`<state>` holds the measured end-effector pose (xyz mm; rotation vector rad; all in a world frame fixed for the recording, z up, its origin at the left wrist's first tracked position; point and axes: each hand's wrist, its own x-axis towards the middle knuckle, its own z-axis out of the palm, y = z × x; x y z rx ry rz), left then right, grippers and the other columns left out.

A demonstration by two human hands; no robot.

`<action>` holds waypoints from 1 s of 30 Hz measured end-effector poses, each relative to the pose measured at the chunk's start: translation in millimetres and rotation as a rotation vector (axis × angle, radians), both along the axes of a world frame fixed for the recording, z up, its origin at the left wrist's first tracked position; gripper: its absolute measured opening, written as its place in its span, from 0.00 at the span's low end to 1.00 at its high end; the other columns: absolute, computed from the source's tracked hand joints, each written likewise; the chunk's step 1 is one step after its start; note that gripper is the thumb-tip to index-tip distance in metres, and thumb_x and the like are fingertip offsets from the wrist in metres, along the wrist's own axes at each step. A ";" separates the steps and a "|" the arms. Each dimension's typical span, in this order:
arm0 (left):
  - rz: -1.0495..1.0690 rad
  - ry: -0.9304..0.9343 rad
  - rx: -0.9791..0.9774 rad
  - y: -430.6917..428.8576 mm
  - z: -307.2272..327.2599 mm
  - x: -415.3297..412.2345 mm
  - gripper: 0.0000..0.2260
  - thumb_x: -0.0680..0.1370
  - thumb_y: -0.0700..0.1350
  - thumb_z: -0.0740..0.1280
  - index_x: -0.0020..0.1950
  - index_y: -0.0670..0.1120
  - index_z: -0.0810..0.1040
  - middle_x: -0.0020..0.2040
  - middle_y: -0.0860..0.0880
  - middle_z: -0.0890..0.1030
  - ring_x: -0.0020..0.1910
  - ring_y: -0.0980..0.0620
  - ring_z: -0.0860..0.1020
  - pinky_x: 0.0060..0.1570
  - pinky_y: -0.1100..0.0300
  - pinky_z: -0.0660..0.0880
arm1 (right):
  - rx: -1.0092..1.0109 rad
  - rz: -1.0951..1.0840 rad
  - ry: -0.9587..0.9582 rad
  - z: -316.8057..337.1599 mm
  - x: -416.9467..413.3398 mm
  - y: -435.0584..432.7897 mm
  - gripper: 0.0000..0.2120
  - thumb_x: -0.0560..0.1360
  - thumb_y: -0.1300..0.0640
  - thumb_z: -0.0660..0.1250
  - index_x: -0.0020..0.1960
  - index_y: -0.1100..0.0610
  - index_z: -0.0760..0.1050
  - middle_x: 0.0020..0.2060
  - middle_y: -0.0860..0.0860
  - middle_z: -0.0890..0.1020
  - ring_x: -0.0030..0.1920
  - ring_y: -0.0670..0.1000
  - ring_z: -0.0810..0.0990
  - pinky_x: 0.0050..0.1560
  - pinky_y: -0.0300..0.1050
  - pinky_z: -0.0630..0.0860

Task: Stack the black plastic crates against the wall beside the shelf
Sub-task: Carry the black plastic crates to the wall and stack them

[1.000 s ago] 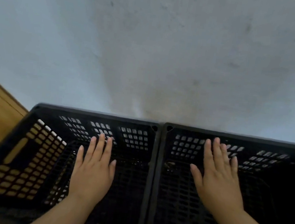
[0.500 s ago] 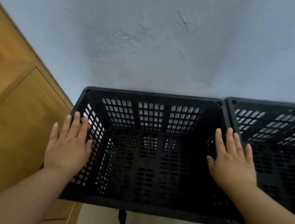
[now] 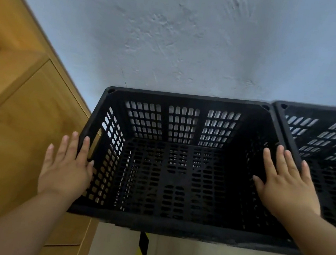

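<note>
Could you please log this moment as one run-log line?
left hand: open, at crate left rim | right hand: open, at right rim | second crate: adjacent right | wall: behind

No legible text, label, brand, number or sign appears in the head view. The black perforated plastic crate [image 3: 187, 97] at centre, the second black plastic crate [image 3: 319, 132] at the right edge, the pale blue plaster wall [image 3: 194, 36] and the light wooden shelf unit [image 3: 18, 110] at left carry no readable characters. The black-and-yellow striped strip [image 3: 142, 248] at lower centre bears stripes only, no lettering.
</note>
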<state>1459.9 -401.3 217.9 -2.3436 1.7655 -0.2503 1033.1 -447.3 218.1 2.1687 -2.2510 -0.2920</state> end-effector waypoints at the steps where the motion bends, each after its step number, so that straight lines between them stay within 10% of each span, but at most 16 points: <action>1: -0.003 0.007 -0.001 -0.3 -0.8 -0.2 0.26 0.79 0.56 0.39 0.74 0.50 0.33 0.74 0.50 0.33 0.74 0.51 0.35 0.60 0.55 0.20 | 0.021 0.000 0.004 1.2 -0.2 0.8 0.32 0.77 0.39 0.40 0.70 0.51 0.26 0.69 0.50 0.29 0.72 0.47 0.30 0.72 0.51 0.32; 6: 0.022 0.103 0.030 9.9 3.5 -4.7 0.26 0.80 0.56 0.40 0.75 0.50 0.35 0.76 0.48 0.37 0.75 0.50 0.37 0.71 0.49 0.36 | 0.131 -0.031 -0.010 10.7 -1.3 13.5 0.31 0.78 0.38 0.39 0.70 0.50 0.24 0.71 0.52 0.29 0.73 0.50 0.31 0.72 0.52 0.32; 30: 0.009 0.297 0.048 22.9 0.3 -27.4 0.35 0.73 0.68 0.35 0.77 0.52 0.41 0.78 0.45 0.43 0.76 0.47 0.40 0.73 0.48 0.41 | 0.015 -0.098 -0.175 0.9 15.5 66.7 0.34 0.74 0.34 0.36 0.75 0.46 0.34 0.76 0.55 0.39 0.75 0.51 0.36 0.74 0.51 0.36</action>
